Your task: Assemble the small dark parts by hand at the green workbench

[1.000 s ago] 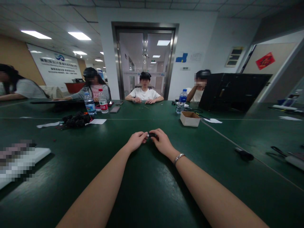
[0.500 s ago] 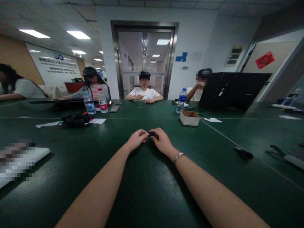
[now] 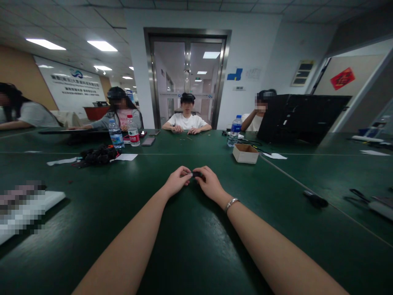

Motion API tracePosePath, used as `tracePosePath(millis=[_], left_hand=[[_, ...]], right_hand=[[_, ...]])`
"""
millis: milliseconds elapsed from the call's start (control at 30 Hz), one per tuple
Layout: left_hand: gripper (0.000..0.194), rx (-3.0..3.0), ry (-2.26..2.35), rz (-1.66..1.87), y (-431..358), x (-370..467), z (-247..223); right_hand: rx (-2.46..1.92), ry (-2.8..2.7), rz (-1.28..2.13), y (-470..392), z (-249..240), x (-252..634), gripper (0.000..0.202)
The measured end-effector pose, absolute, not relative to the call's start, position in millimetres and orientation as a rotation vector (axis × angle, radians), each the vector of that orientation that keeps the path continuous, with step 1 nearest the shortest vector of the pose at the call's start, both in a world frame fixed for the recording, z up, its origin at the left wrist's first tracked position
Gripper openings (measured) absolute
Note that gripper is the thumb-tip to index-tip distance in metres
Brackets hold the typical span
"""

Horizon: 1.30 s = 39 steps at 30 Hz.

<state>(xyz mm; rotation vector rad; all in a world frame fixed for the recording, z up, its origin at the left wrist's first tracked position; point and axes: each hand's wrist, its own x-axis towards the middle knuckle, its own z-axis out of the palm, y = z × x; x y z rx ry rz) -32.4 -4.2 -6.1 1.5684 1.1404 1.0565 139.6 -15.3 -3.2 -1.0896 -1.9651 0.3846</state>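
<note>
A small dark object (image 3: 197, 174) is held between my two hands, a little above the green table (image 3: 184, 229). My right hand (image 3: 211, 184) closes its fingers round the dark body of it. At its left end, where a small light tip shows, my left hand (image 3: 178, 180) pinches with thumb and fingers. What exactly the object is cannot be made out. A silvery bracelet (image 3: 231, 205) circles my right wrist.
An open box (image 3: 245, 154) and a water bottle (image 3: 236, 130) stand beyond my right hand. Black cables (image 3: 97, 155) lie at left, near two bottles. A dark item (image 3: 315, 199) lies at right. Several people sit across the table.
My hands have hardly moved and keep hold of the dark object. The hand of the person opposite, on the left in view, has lowered toward the table.
</note>
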Motion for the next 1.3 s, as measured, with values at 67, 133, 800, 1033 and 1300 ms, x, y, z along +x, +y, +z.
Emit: tracePosePath(millis=[67,133,800,1033,1300], left_hand=[[0.021,1.587,1.151,1.047,-4.7,-32.2,-5.5],[0.020,1.581,1.174,1.036,-3.6,-32.2,-5.9],[0.035,1.627,1.156,1.004,4.1,-35.8,-14.0],[0.052,1.631,1.236,0.989,4.4,-34.0,-12.2],[0.032,1.539,1.095,1.022,-6.2,-33.5,-2.1]], right_hand=[[-1.081,-1.960,0.386,-14.7,-4.0,140.2,0.028],[-1.058,-1.954,0.385,-14.5,-4.5,140.6,0.028],[-1.053,-1.963,0.366,-14.3,-5.1,139.7,0.027],[-1.063,-1.982,0.373,-19.0,-0.3,137.8,0.026],[-1.065,-1.954,0.366,-16.8,-2.1,139.4,0.026]])
